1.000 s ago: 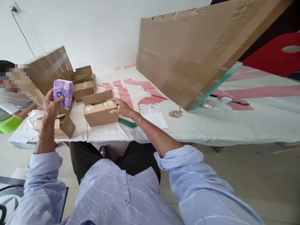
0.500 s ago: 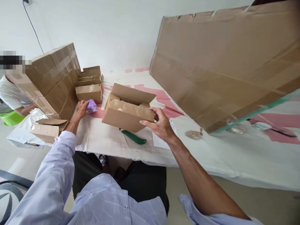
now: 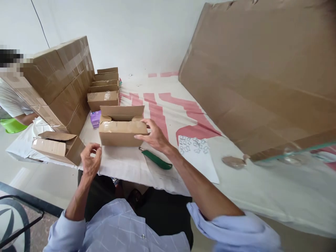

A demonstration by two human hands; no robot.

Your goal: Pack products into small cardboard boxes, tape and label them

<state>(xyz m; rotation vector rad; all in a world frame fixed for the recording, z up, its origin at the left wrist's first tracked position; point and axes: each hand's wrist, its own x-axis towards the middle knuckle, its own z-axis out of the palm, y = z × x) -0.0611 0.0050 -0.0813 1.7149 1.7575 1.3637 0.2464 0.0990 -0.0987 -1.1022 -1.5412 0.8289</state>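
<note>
My right hand (image 3: 154, 136) grips the right end of a small cardboard box (image 3: 123, 134), thumb on its front and fingers at the top edge. Its back flap stands up, and its inside is mostly hidden. My left hand (image 3: 91, 159), fingers loosely curled and apart with nothing seen in them, is just off the box's lower left corner. Behind the box's left end lies a purple packet (image 3: 95, 119), partly covered by it. A green-handled tool (image 3: 156, 160), possibly a folding knife, rests on the cloth in front.
Several opened small boxes (image 3: 103, 99) stand in a row behind. Taped cartons (image 3: 63, 77) are stacked at left, with another open box (image 3: 56, 147) beside them. A large cardboard sheet (image 3: 257, 77) leans at right. Marked paper (image 3: 198, 161) and a brown packet (image 3: 234, 161) lie on the cloth. A person's sleeve (image 3: 10, 98) shows far left.
My left hand has let go of the purple packet and come back toward me. My right hand has moved the cardboard box left and squared it, in front of the packet.
</note>
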